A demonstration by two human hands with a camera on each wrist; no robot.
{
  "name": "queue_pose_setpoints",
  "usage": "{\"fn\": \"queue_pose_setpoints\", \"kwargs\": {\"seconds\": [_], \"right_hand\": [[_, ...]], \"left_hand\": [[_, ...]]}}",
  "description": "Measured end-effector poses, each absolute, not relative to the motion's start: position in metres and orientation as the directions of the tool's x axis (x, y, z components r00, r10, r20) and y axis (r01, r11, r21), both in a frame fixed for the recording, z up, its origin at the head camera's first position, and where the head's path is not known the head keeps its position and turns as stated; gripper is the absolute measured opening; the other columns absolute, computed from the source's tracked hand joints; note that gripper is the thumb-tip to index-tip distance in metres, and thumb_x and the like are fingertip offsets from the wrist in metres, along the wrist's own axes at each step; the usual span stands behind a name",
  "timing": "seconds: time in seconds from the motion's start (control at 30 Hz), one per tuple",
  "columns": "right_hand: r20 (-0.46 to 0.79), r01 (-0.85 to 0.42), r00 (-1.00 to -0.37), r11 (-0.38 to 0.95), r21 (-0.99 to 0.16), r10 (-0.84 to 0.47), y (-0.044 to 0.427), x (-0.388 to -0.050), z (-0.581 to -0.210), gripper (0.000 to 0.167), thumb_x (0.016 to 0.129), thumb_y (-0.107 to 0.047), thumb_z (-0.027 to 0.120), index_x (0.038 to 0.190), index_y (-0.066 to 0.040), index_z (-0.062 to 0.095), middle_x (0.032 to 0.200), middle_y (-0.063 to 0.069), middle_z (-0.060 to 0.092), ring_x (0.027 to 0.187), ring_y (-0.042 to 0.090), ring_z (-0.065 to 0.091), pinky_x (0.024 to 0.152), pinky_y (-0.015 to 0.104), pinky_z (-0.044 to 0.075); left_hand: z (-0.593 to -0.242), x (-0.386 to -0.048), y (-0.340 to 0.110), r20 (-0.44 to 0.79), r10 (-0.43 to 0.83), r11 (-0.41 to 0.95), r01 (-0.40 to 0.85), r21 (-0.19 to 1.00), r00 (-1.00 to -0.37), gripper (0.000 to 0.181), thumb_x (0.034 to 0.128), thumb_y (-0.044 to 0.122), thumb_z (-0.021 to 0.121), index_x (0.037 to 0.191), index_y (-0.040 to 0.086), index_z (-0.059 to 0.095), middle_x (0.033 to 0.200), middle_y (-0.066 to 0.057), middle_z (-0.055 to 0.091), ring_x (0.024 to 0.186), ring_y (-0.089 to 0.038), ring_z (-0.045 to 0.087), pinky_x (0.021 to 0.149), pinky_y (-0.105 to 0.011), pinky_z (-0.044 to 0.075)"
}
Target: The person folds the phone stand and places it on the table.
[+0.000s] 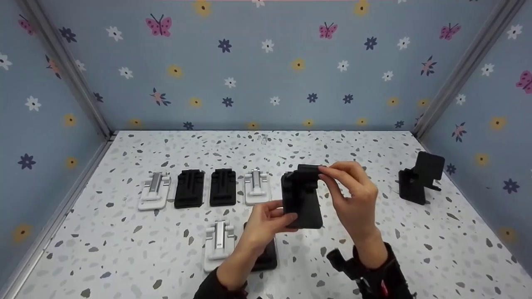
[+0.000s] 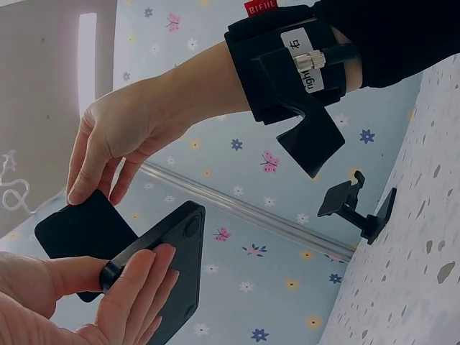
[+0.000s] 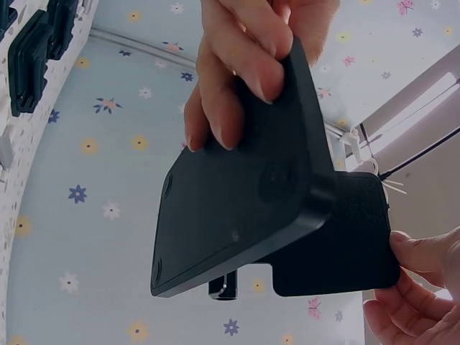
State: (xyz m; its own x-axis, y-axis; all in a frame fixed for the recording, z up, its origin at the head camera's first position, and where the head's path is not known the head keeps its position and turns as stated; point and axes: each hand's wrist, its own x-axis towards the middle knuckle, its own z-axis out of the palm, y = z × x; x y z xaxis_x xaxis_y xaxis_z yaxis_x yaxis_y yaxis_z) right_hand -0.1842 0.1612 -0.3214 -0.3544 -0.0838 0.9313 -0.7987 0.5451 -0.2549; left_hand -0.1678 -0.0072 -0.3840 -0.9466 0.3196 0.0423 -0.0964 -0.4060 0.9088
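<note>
A black folding phone stand [image 1: 305, 207] is held up over the table between both hands, its back plate swung away from the base. My left hand [image 1: 268, 224] grips the base by its edge, thumb on one face and fingers on the other. With thumb and fingertips, my right hand [image 1: 353, 193] pinches the edge of the raised plate [image 3: 338, 244]. In the right wrist view, the underside of the base [image 3: 223, 194] shows with round pads at its corners. The left wrist view shows the right hand [image 2: 118, 140] on the plate's edge from the other side.
Folded stands lie in a back row: a white one [image 1: 156, 191], a black one [image 1: 189, 189], another black one [image 1: 223, 187] and another white one [image 1: 256, 189]. Nearer are a white stand [image 1: 219, 245] and a partly hidden black one [image 1: 268, 257]. An unfolded black stand [image 1: 419, 178] stands at right.
</note>
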Motion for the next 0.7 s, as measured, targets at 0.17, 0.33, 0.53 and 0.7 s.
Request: {"fn": "queue_pose_setpoints", "kwargs": {"seconds": [0.17, 0.33, 0.53, 0.7], "right_hand": [[0.935, -0.808, -0.347, 0.53, -0.257, -0.075, 0.16, -0.184, -0.324, 0.024, 0.066, 0.012, 0.07, 0.085, -0.002, 0.071, 0.078, 0.008, 0.058, 0.068, 0.015, 0.052, 0.054, 0.019, 0.04], [0.941, -0.831, -0.336, 0.483, -0.274, -0.044, 0.159, -0.184, -0.33, 0.025, 0.063, 0.015, 0.07, 0.081, -0.001, 0.071, 0.075, 0.009, 0.058, 0.067, 0.016, 0.052, 0.053, 0.021, 0.041], [0.943, -0.842, -0.327, 0.471, -0.264, -0.056, 0.159, -0.184, -0.337, 0.026, 0.06, 0.017, 0.071, 0.079, 0.0, 0.07, 0.073, 0.009, 0.058, 0.065, 0.016, 0.052, 0.053, 0.018, 0.041], [0.942, -0.849, -0.328, 0.457, -0.264, -0.065, 0.159, -0.182, -0.341, 0.023, 0.062, 0.016, 0.071, 0.079, 0.001, 0.07, 0.073, 0.009, 0.058, 0.065, 0.016, 0.052, 0.055, 0.017, 0.043]], "left_hand": [[-0.384, -0.169, -0.009, 0.04, 0.32, -0.39, -0.093, 0.916, -0.947, 0.04, 0.0782, -0.008, 0.058, 0.113, -0.02, 0.044, 0.098, -0.031, 0.058, 0.083, -0.034, 0.062, 0.068, -0.036, 0.055], [-0.384, -0.168, -0.011, 0.017, 0.319, -0.372, -0.109, 0.922, -0.948, 0.039, 0.0773, -0.009, 0.058, 0.112, -0.02, 0.044, 0.098, -0.03, 0.059, 0.083, -0.034, 0.062, 0.068, -0.036, 0.055], [-0.383, -0.169, -0.013, 0.025, 0.301, -0.345, -0.085, 0.935, -0.953, 0.038, 0.0776, -0.009, 0.058, 0.111, -0.021, 0.045, 0.097, -0.03, 0.059, 0.082, -0.034, 0.062, 0.067, -0.036, 0.055], [-0.383, -0.169, -0.014, 0.023, 0.296, -0.344, -0.084, 0.935, -0.955, 0.038, 0.0776, -0.009, 0.057, 0.112, -0.021, 0.045, 0.098, -0.031, 0.059, 0.082, -0.035, 0.062, 0.067, -0.036, 0.055]]}}
